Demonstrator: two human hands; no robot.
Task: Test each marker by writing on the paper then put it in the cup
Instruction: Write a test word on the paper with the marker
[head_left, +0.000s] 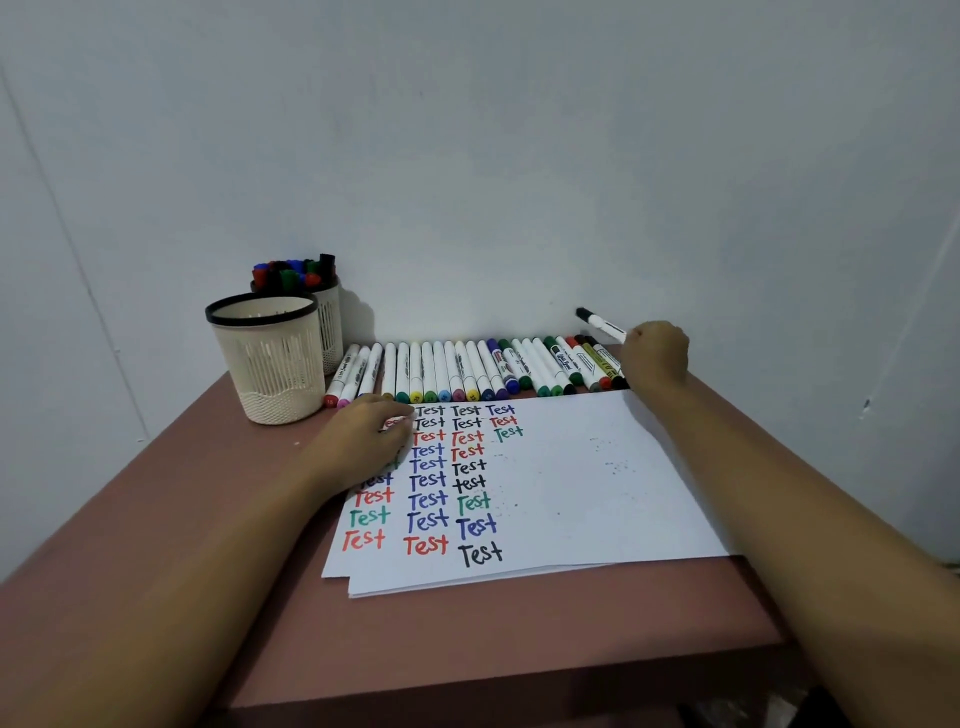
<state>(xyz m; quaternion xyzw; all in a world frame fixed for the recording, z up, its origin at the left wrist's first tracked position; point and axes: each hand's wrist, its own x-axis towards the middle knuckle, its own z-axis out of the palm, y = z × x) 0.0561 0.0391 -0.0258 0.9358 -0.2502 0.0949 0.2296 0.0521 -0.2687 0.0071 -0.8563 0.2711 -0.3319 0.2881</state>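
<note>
Single head-worn view, looking forward and down over the table (519, 634) toward the far wall (519, 130).

marker row (467, 371): along far edge of paper (597, 493)
right hand (655, 358): grips black-capped marker (600, 323) above the row's right end
left hand (371, 434): rests on paper, top left
front cup (270, 364): left of row, before marker-filled back cup (331, 332)

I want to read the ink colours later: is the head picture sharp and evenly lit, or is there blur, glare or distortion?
Head view: soft dim light, no glare on the white paper sheet, words legible; black-capped white marker in the right hand slightly blurred; wide-angle lens stretches everything near the bottom corners.
</note>
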